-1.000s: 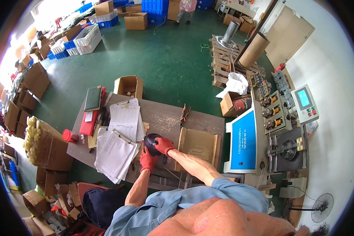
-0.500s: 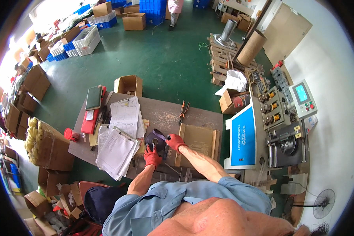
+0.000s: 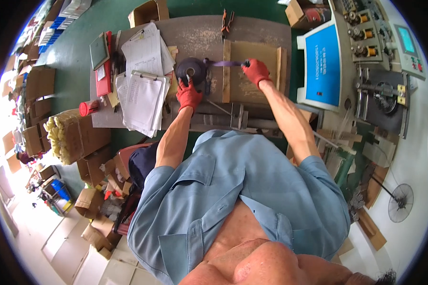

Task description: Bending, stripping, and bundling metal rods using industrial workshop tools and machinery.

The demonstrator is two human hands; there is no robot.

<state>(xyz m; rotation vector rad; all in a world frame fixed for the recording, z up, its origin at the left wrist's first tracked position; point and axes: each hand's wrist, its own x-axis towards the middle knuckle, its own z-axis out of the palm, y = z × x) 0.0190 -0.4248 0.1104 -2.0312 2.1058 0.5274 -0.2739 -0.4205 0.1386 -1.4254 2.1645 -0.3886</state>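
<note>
A dark purple roll (image 3: 193, 65) with a round centre hole lies on the table, right of the papers. My left hand (image 3: 189, 98), in a red glove, rests on its near side with fingers spread, one reaching the centre hole. From the roll's right side a purple strip (image 3: 225, 63) runs out across a wooden bar. My right hand (image 3: 257, 72), also in a red glove, is closed on the strip's far end, above a shallow wooden frame (image 3: 227, 81). What the strip is made of I cannot tell.
Orange-handled pliers (image 3: 226, 23) lie at the table's far edge. Papers on clipboards (image 3: 140, 102) cover the left part, beside a red folder (image 3: 103, 85) and a red cup (image 3: 86, 109). A machine with a blue panel (image 3: 322, 66) stands right of the table.
My right hand has moved right, away from the roll, drawing out a length of purple strip. My left hand stays at the roll. The view has tilted down toward my body.
</note>
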